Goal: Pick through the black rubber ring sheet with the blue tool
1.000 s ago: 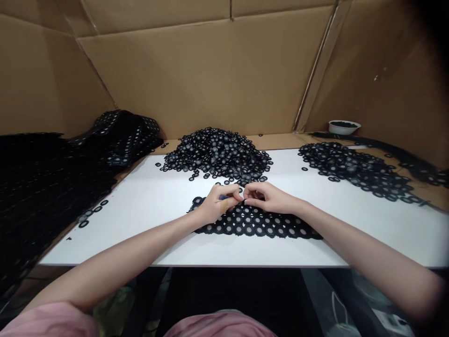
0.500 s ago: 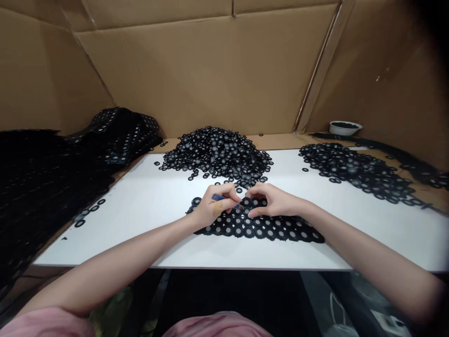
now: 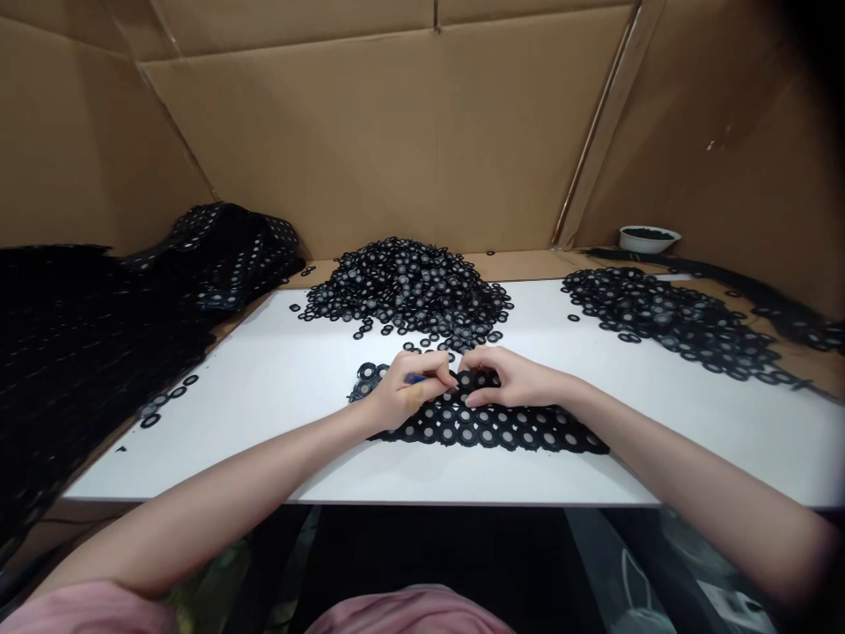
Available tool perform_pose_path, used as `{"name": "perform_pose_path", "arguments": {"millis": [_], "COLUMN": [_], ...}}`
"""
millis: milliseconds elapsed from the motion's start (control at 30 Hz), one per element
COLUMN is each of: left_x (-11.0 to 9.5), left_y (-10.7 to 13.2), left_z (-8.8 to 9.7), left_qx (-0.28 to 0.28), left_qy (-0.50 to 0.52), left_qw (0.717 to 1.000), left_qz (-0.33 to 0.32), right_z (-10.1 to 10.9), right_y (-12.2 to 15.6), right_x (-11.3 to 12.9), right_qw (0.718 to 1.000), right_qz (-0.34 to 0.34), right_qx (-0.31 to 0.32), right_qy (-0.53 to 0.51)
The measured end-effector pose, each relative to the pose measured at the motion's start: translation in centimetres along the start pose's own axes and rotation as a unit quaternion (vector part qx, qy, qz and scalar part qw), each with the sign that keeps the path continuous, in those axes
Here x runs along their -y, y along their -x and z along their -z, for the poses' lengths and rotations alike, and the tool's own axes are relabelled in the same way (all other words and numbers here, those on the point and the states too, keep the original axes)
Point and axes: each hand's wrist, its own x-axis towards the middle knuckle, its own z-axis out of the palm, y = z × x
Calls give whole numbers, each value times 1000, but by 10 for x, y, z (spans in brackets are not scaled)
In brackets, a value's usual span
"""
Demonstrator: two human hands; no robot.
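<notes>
A strip of black guipure lace (image 3: 481, 427) with grey-centred ring motifs lies on the white table (image 3: 264, 458) in front of me. My left hand (image 3: 409, 389) is shut around a small blue-handled tool (image 3: 415, 379), whose tip is hidden by my fingers. The hand rests over the lace, near its bunched left end (image 3: 365, 383). My right hand (image 3: 508, 379) pinches the lace beside the left hand, with its fingertips on the upper edge of the strip.
A heap of cut black rings (image 3: 409, 291) sits just beyond my hands, and a wider spread (image 3: 666, 321) lies at the far right. Black lace yardage (image 3: 99, 370) is piled at the left. Cardboard walls surround the table, and a white bowl (image 3: 647, 239) stands at the back right.
Over the past second, my hands have shifted down onto the lace and gathered it. Its left end is more bunched, and the blue tool has sunk further into my left fingers.
</notes>
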Motion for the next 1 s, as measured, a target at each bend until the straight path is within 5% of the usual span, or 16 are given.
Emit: {"name": "perform_pose_path", "arguments": {"millis": [633,1000], "left_x": [0,2], "left_y": [-27,-17], "left_z": [10,7], "left_qx": [143,113], "left_qy": [27,40], "left_qw": [985,990], "left_qz": [89,74], "right_z": [1,2], "right_y": [-1,0], "right_x": [8,7], "right_qw": [1000,1000], "right_qz": [19,16], "right_qx": [4,13], "right_qy": [-21,-11]}}
